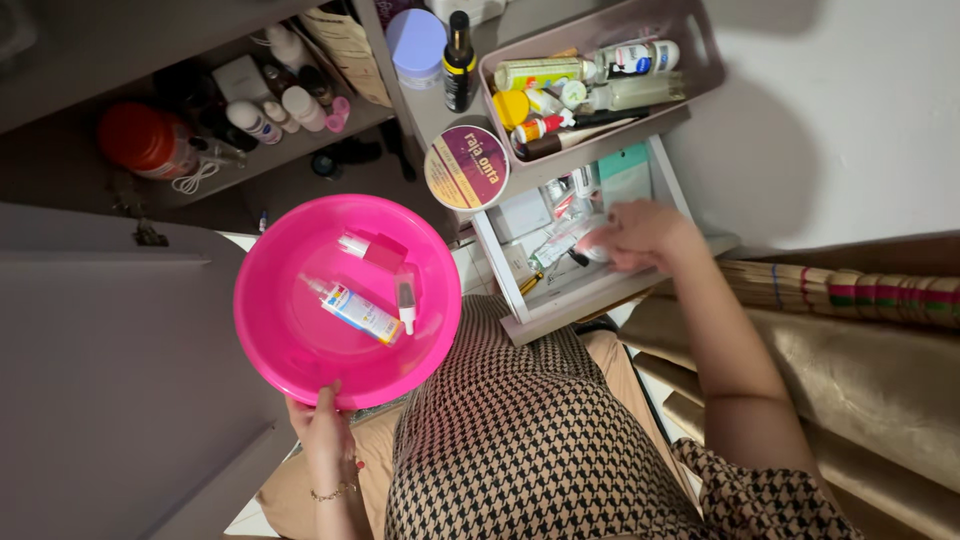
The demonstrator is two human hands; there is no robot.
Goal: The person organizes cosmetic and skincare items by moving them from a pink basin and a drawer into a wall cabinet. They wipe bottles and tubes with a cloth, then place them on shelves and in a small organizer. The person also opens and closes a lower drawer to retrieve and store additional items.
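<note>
**Left hand holds the pink basin, right hand down in the drawer**

My left hand [322,418] is clamped on the near rim of the pink basin [290,345], thumb over the lip and fingers underneath, so the whole bowl hangs off that one edge grip. It looks like thin moulded plastic, so I judge it light but a bit flexible and glossy, likely slick under the thumb. One-handed at the rim it can tip, and a hold further under the base would steady it.

Inside the basin lie a printed white tube [352,309], a small white dropper bottle [406,306] just beside it, and a pink-capped bottle [368,247] nearer the far wall. All are small and light, lying flat, free to slide if the basin tilts.

My right hand [640,235] reaches into the open white drawer [560,310], fingers curled down over a small whitish item [592,252]; I cannot tell whether it is gripped or only touched, since the knuckles hide it. The clutter there looks like sachets and little tubes, soft and easily crushed, best pinched by the ends.

Further out, a grey tray [700,50] above the drawer holds more tubes and bottles, with a round purple-and-yellow lid [466,167] by its corner and a dark bottle [459,62] behind. To the left, a shelf [300,150] carries white bottles and an orange jar [140,138].
</note>
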